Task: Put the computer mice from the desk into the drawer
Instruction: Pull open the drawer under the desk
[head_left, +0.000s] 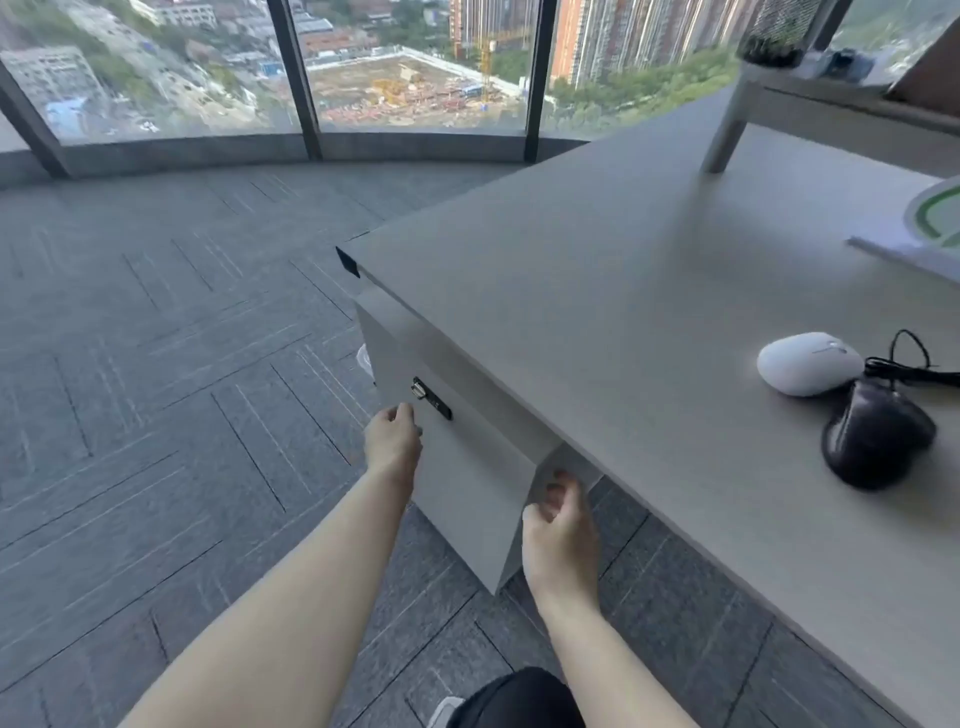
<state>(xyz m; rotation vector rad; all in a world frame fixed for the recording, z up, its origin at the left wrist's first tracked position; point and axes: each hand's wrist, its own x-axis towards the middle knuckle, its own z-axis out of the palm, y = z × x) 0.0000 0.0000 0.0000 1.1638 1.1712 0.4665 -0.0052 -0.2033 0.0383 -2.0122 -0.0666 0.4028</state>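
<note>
Lying on the pale grey worktop, above and right of the flat grey drawer front: glossy white oval mouse touching corded black mouse. Left hand curling fingers onto the front's left edge; right hand hooking fingers behind its right edge. Probably opening; best pulling evenly, both sides together.

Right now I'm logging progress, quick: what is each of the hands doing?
Left hand: fingers curled at the drawer front near its lock; holding nothing.
Right hand: curled on the drawer's side edge; no mouse in it.
</note>
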